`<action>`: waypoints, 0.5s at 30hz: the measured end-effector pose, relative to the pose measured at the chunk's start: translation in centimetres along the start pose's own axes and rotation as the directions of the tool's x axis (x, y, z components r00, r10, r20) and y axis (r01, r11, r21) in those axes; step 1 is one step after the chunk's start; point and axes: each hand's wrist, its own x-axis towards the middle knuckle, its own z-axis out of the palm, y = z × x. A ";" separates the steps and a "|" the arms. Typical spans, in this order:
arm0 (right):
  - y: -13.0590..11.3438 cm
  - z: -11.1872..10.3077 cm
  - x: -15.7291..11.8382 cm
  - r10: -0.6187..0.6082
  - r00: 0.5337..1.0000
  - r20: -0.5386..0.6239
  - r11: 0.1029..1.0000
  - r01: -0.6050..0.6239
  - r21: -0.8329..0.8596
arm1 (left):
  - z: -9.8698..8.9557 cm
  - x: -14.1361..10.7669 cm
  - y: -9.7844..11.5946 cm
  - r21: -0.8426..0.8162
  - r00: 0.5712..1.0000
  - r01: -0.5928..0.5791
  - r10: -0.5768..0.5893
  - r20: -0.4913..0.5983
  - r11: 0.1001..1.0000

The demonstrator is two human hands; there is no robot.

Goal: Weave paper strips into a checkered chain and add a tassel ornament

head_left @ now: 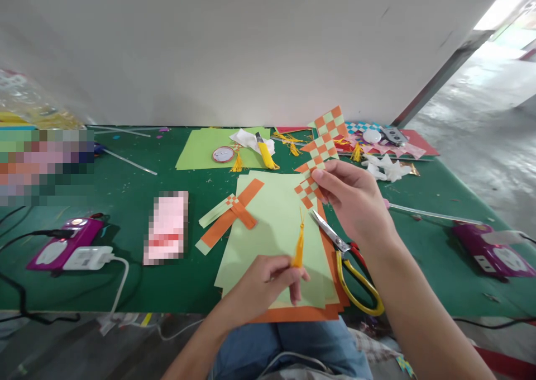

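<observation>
Between the thumb and fingers of my right hand (355, 201) is a woven paper strip (320, 151), checkered orange and pale green with zigzag edges, held up above the paper stack. My left hand (272, 279) pinches a yellow tassel (298, 246), its thin loop pointing up toward the strip's lower end. Beneath both hands lie pale green paper sheets (268, 223) with orange sheets (293, 314) under them. Scissors (341, 246) with yellow and red handles rest by the right edge of the stack. Left of it sits a partly woven piece of orange and green strips (230, 215).
At the back are a light green sheet (196, 151), a round tape roll (223, 154), a yellow utility knife (266, 152) and crumpled tissue (387, 167). Purple power strips (69, 243) with cables lie at both sides. A white wall (243, 50) stands behind the green table (176, 290).
</observation>
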 end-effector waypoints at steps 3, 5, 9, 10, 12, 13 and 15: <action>0.1 0.0 -0.2 0.000 1.000 0.015 0.999 0.001 -0.036 | -1.7 -0.5 1.0 0.174 0.999 0.022 -0.029 0.035 0.985; 0.1 0.0 -0.5 0.005 1.000 0.018 0.998 -0.004 -0.070 | -3.0 -0.2 2.3 0.220 0.976 -0.071 0.113 -0.184 0.973; 0.0 0.4 -1.3 0.033 0.998 0.046 0.991 -0.027 -0.133 | -4.3 1.5 5.2 0.310 0.828 -0.229 0.353 -0.437 0.923; -0.1 0.5 -1.5 0.034 0.997 0.063 0.989 -0.025 -0.145 | -4.2 1.9 5.9 0.316 0.832 -0.249 0.369 -0.414 0.916; -0.3 0.5 -1.9 0.028 0.996 0.079 0.983 -0.013 -0.181 | -3.8 2.5 6.8 0.327 0.835 -0.270 0.389 -0.389 0.906; -0.3 0.5 -2.0 0.022 0.997 0.072 0.980 -0.007 -0.197 | -3.5 2.7 7.0 0.345 0.830 -0.270 0.399 -0.389 0.899; -0.3 0.3 -2.1 0.015 0.999 0.034 0.979 -0.008 -0.204 | -3.3 2.7 7.0 0.361 0.804 -0.257 0.406 -0.434 0.896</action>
